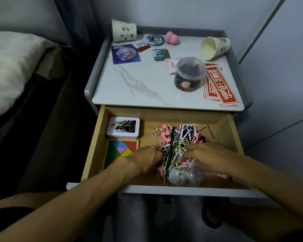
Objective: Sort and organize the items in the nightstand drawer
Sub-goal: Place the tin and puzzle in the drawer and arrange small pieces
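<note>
The drawer (pixel 164 115) stood pulled out from under the tabletop (pixel 129 84), and both hands were down inside it. The left hand (pixel 147 160) lay against the left edge of a loose pile (pixel 180 137) of hair ties, pink clips, white picks and dark hairpins spread over the middle and right of the drawer floor. Its fingertips were buried in the pile, so I could not tell how far its grip was closed or whether it held anything. The right hand (pixel 205 154) reached in from the other side with its fingers bent down into the same pile, just above a clear bag (pixel 186 174) of small pieces near the drawer front. Its grip was hidden too and could not be judged. A thin green stick (pixel 171 147) ran lengthwise through the pile between the two hands.

At the back left corner of the drawer sat a white tin (pixel 123 127) with a picture on its lid. Just in front of it lay a coloured puzzle (pixel 122 151) in a wooden frame.

On the tabletop, a clear jar (pixel 190 74) with dark contents stood beside a stack of red stickers (pixel 219 86). Two paper cups lay tipped over at the back, one at the left (pixel 123 32) and one at the right (pixel 214 47). Between them lay a pink sponge (pixel 172 37), a round badge (pixel 154 40) and a purple card (pixel 125 54).
</note>
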